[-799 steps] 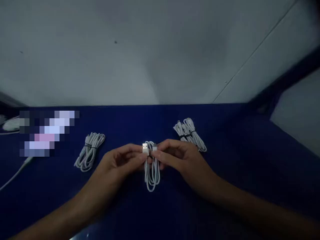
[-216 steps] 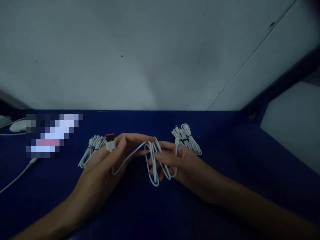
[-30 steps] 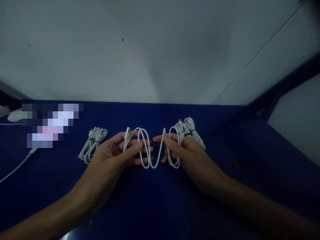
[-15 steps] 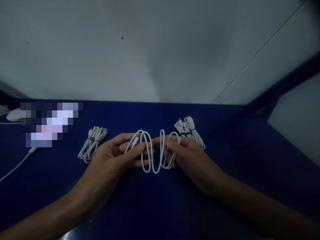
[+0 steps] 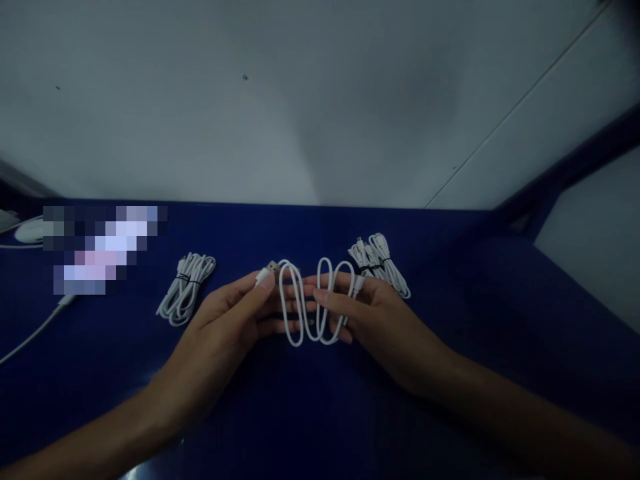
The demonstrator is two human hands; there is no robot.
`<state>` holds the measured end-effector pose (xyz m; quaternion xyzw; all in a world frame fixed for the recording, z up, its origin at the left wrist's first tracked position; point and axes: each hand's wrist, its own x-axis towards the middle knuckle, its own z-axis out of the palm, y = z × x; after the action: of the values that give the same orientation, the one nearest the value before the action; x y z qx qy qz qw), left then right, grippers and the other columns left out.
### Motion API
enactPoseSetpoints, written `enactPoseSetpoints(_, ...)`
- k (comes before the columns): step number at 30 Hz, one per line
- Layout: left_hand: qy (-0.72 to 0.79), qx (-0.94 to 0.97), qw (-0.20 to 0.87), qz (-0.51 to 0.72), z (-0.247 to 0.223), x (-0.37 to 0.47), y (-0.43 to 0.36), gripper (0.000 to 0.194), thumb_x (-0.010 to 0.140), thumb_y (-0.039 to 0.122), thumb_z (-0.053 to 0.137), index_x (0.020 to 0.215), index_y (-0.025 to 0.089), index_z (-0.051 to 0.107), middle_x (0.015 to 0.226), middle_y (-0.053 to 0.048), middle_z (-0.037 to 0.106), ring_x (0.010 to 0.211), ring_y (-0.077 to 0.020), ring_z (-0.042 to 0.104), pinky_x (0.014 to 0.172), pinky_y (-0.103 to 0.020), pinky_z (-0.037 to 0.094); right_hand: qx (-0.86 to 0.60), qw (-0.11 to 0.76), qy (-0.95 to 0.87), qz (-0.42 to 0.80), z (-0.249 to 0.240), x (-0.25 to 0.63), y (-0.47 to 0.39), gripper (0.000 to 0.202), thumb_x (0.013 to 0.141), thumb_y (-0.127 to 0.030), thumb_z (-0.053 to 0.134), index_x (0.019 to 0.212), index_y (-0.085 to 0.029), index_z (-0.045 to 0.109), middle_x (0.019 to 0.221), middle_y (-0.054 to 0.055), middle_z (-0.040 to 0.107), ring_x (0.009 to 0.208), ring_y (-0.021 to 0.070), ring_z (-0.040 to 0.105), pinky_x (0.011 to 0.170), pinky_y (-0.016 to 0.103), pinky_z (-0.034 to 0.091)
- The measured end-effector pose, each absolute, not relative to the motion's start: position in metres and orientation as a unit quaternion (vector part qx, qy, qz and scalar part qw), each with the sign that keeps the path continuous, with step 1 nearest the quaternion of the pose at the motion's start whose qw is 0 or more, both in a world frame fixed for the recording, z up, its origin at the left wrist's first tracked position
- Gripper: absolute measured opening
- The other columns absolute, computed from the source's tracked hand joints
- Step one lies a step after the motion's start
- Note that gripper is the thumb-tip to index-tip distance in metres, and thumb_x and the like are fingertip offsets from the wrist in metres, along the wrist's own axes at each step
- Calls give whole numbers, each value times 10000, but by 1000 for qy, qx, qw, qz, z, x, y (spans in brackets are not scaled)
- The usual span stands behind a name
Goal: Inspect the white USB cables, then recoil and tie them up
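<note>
A white USB cable (image 5: 296, 337) hangs in several loose upright loops between my two hands, above the blue table. My left hand (image 5: 240, 310) is closed on it, the thumb pressing the white plug with its metal USB end up. Its other fingers reach behind the left loops. My right hand (image 5: 367, 307) pinches the right-hand loops between thumb and fingers. The cable's other plug (image 5: 359, 285) pokes out beside the right index finger. The fingertips of both hands come close together behind the loops.
Tied white cables (image 5: 186, 290) lie left of my left hand, and more tied bundles (image 5: 380, 263) lie behind my right hand. A blurred-out bright object (image 5: 110, 250) with a white cord is at far left. A grey wall (image 5: 320, 100) rises behind the blue table (image 5: 320, 413).
My left thumb has shifted from the loops to the USB plug, which now stands higher. The right thumb has moved left across the loops, and the loops sit closer together.
</note>
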<state>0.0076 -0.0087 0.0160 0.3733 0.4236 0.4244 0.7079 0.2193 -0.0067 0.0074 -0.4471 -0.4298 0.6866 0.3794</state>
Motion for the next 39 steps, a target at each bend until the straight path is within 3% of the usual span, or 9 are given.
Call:
enactPoseSetpoints(5,431,347,709,437,14,8,-7,307,1082,407,690,1232,175,824,1291,-187,825,1179,-359,793,937,-437,676,-446,384,-420,691,6,219,-4,239,1042,-430,748,1165,-270,875,929,37,751,666,126,538,663,282,487)
enactPoseSetpoints(12,457,301,712,441,21,10,-9,370,1104,484,633,1318,209,756,1388,-188,781,1234,-376,769,906,-452,699,-449,392,-455,662,3,225,-1,298,1063,-489,718,986,-259,891,901,45,775,803,172,658,817,330,536)
enactPoseSetpoints(15,463,306,705,442,22,10,-8,350,1115,443,612,1305,186,753,1369,-209,783,1215,-387,776,868,-449,709,-454,389,-452,662,4,227,0,294,1061,-501,719,1087,-265,892,891,54,778,806,184,678,851,357,557)
enactPoseSetpoints(19,467,308,692,458,24,9,-6,301,1123,384,598,1286,184,753,1379,-204,778,1234,-387,768,895,-462,710,-457,384,-420,684,5,229,1,321,1050,-506,737,1190,-249,870,883,42,758,752,157,663,821,340,571)
enactPoseSetpoints(24,477,294,678,475,25,9,-5,307,1142,377,561,1221,155,759,1354,-214,784,1218,-370,777,913,-439,710,-429,401,-391,709,4,228,1,308,1060,-493,730,1140,-233,873,951,48,758,731,130,637,741,289,577)
enactPoseSetpoints(29,483,282,657,505,24,9,-4,274,1153,340,529,1190,163,735,1290,-206,811,1170,-361,803,919,-470,712,-438,414,-372,706,5,228,0,313,1050,-494,749,1135,-222,877,1057,62,770,794,126,658,764,256,594)
enactPoseSetpoints(34,525,308,628,485,25,8,-3,261,1147,337,543,1208,170,735,1302,-195,814,1207,-356,790,775,-376,721,-461,383,-394,697,4,232,3,398,1051,-568,715,1119,-215,885,929,52,736,788,145,682,782,288,613)
enactPoseSetpoints(39,539,306,633,464,26,8,-2,269,1143,344,548,1229,172,736,1331,-199,803,1161,-359,806,716,-378,718,-492,353,-463,647,5,234,4,414,1038,-628,699,1098,-260,877,1000,66,797,768,169,735,726,316,628)
